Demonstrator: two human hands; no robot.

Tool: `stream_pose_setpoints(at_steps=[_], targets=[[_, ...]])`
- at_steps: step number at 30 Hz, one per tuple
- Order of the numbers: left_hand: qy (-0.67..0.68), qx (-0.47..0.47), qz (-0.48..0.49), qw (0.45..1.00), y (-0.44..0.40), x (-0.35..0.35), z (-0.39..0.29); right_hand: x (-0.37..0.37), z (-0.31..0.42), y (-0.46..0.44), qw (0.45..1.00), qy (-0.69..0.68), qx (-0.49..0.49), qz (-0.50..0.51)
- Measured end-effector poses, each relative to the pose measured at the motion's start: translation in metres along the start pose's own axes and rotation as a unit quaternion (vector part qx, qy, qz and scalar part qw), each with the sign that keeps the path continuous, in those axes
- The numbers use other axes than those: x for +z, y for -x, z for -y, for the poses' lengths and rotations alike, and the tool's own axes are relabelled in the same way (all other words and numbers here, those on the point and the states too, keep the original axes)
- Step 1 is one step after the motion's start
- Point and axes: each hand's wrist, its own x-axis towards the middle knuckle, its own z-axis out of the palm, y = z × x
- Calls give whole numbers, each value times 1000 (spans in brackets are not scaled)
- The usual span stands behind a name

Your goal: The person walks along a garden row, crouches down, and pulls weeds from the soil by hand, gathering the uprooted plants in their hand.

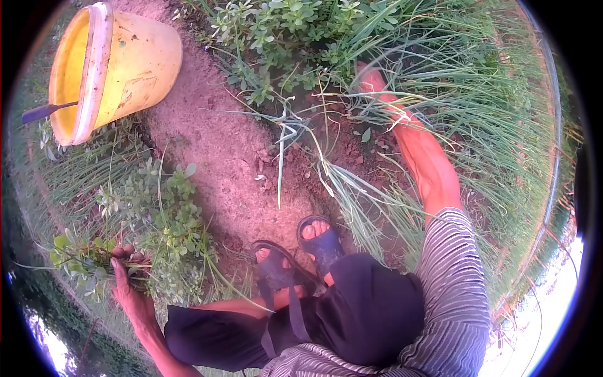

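Note:
My left hand (130,286) is closed around a bunch of pulled leafy weeds (85,259), low at the left beside my knee. My right hand (372,78) reaches down among the long green onion plants (452,81) at the upper middle. Leaves cover its fingers, so I cannot see whether they grip anything. Just left of it grows a dense patch of low, round-leaved weeds (276,38). Bent onion leaves (352,188) droop over the soil between my right forearm and my feet.
A dirty yellow bucket (141,66) is at the upper left, with a dark tool handle (47,113) sticking out of its mouth. My sandalled feet (323,242) are on the bare earth path (220,132). More leafy weeds (179,213) grow along the path's left side.

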Motion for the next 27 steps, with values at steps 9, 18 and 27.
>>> stream_pose_setpoints(at_steps=[9, 18, 27], targets=[[10, -2, 8, 1000, 0, 2, 1, -9, -13, 2, 960, -187, 188, -88], [4, 12, -5, 1000, 2, 6, -2, -5, 21, -11, 966, -161, 198, 42], [-17, 15, 1, 1000, 3, 7, -2, -7, 50, -9, 981, 1, 192, 24]])
